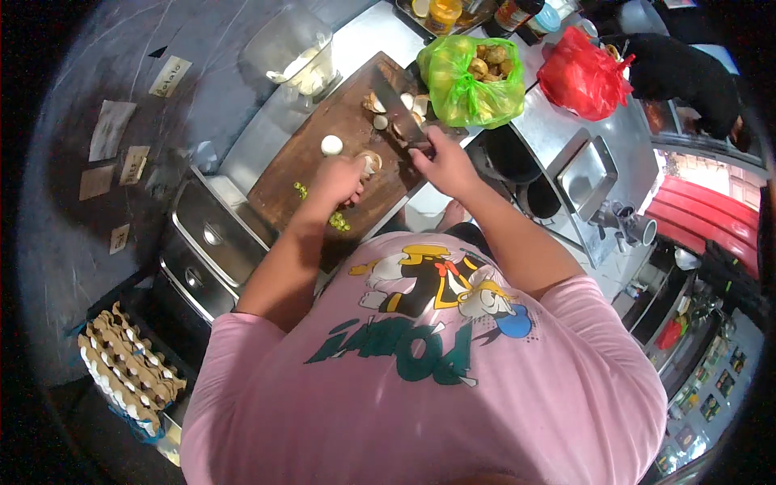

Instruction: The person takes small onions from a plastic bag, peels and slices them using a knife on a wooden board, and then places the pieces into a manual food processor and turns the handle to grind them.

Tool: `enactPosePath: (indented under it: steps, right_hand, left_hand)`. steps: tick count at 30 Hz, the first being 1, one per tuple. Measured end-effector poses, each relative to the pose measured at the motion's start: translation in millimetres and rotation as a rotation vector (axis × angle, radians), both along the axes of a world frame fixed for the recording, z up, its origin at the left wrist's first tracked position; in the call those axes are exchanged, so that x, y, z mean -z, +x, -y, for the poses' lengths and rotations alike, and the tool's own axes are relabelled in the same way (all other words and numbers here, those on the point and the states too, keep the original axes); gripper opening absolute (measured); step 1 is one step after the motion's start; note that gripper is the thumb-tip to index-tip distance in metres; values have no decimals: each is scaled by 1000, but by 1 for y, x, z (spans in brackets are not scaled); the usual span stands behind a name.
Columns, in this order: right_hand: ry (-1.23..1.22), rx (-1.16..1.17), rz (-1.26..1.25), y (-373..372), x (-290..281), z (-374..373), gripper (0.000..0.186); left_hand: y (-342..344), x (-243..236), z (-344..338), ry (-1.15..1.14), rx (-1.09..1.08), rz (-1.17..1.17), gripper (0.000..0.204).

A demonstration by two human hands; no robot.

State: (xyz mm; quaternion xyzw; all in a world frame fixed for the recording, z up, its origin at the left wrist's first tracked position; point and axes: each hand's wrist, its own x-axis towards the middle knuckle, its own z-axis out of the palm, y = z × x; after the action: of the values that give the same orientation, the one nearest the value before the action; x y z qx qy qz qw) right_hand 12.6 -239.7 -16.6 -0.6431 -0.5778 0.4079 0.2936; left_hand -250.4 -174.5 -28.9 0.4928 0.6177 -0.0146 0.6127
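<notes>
My right hand grips a broad-bladed kitchen knife, its blade slanting up and to the left over the far end of a wooden cutting board. My left hand rests low over the board's middle with its fingers curled in; what they hold is hidden. Against it lies a brown-and-white, shell-like piece. Just beyond the left hand sits a smooth white egg-shaped ball. More brown-and-white pieces lie around the blade. Chopped green bits form small heaps near the left wrist.
Behind the board, a clear container holds white pieces. A green plastic bag of brown round produce and a red bag stand at the right. A metal tray lies farther right. Stacked egg trays are low left. A dark-clothed person is at far right.
</notes>
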Motion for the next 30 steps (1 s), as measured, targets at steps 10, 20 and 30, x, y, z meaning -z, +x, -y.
enactPosePath:
  steps: [10, 20, 30]
  right_hand:
    - [-29, 141, 137, 51, -7, 17, 37]
    - [9, -248, 157, 29, -7, 41, 35]
    - [-30, -251, 390, -24, 28, 8, 35]
  left_hand:
    - [24, -6, -64, 325, 43, 168, 46]
    - [-34, -24, 13, 666, 466, -325, 41]
    - [-43, 14, 12, 760, 145, -203, 38]
